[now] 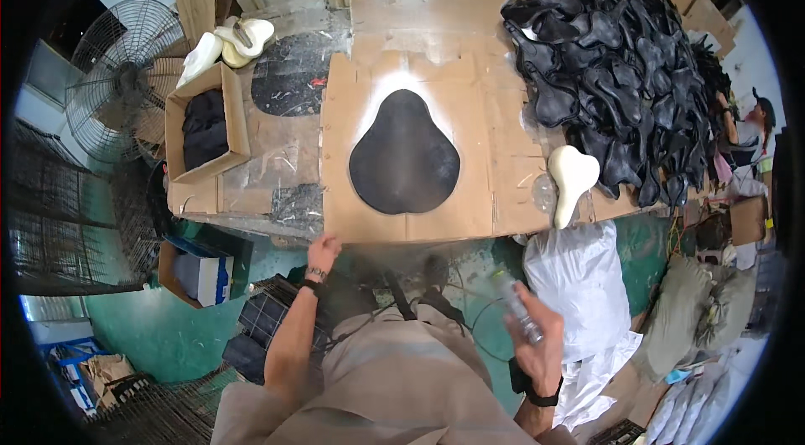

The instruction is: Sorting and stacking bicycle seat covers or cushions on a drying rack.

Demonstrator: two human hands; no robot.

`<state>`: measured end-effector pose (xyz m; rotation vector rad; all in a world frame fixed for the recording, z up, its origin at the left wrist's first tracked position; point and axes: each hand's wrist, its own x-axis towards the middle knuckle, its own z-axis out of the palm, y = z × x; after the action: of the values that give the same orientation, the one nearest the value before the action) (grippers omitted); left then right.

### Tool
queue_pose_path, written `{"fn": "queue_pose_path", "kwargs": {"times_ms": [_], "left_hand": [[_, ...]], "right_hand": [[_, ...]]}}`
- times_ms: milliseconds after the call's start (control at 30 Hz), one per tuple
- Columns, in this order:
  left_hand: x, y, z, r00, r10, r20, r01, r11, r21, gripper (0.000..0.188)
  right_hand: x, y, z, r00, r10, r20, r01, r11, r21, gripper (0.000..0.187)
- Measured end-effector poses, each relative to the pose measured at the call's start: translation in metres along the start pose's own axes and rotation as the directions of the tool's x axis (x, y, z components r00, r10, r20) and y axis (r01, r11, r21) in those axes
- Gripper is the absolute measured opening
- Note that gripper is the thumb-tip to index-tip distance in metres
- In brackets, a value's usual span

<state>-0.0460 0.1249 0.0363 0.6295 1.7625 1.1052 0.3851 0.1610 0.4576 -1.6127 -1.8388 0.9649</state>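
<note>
A black saddle-cover piece (404,156), broad toward me and narrow at the far end, lies flat on a cardboard sheet (470,202). White overspray surrounds its far end. At the sheet's near left corner is my left hand (323,256), its fingers curled together against the edge. My right hand (541,336), low and right of the table, is closed around a silver spray gun (521,311), which is blurred; a thin hose shows near it. A cream bike saddle base (573,181) rests at the table's front edge, right of the sheet.
A large heap of black saddle covers (620,76) fills the table's right side. On the left stand a cardboard box (239,114) with black pieces, cream saddle bases (243,38) and a caged fan (126,76). White sacks (579,286) stand below the table's right edge.
</note>
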Motion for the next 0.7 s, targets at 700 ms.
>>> {"fn": "queue_pose_path", "kwargs": {"times_ms": [700], "left_hand": [[0.083, 0.144, 0.114, 0.896, 0.412, -0.165, -0.167, 0.658, 0.734, 0.035]], "right_hand": [[-0.009, 0.039, -0.015, 0.996, 0.07, -0.054, -0.065, 0.994, 0.085, 0.055]]}}
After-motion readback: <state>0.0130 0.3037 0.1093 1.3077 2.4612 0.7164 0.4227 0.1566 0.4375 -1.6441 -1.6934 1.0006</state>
